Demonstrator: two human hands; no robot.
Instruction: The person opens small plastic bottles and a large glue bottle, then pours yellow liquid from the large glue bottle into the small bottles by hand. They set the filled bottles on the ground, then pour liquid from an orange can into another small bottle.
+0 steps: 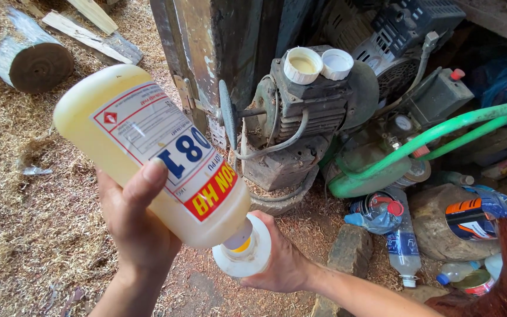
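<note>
Left hand: your left hand (136, 226) is wrapped around the tipped plastic bottle (151, 155), thumb across the label, fingers hidden behind it.
Right hand: your right hand (283, 258) is cupped under a small white container (243, 253), fingers curled on its far side.
Bottle position: it lies across the middle of the view, base up at 10 o'clock, neck down at 5 o'clock, mouth right at the white container's opening.
Spill risk: the bottle is steeply tilted and looks heavy with yellow liquid; a small wobble of your wrist could, I judge, send the stream past the narrow rim onto the sawdust floor (24, 205).
Overfill risk: the container is small and its level is hidden behind the bottle's neck, so you could flood it over your fingers.
Grip risk: a one-handed hold on a smooth bottle may slip if liquid runs down its side.
Bottle label: a white rectangle with large blue figures, a small red diamond at its upper corner and a red band with yellow letters near the neck.
Caps: two white caps (318, 63) rest at 1 o'clock on the grey electric motor (300, 105).
Green hose: it loops at 3 o'clock (441, 132).
Litter: crushed bottles with blue labels and a dark can with an orange band (470, 217) lie at 4 o'clock.
</note>
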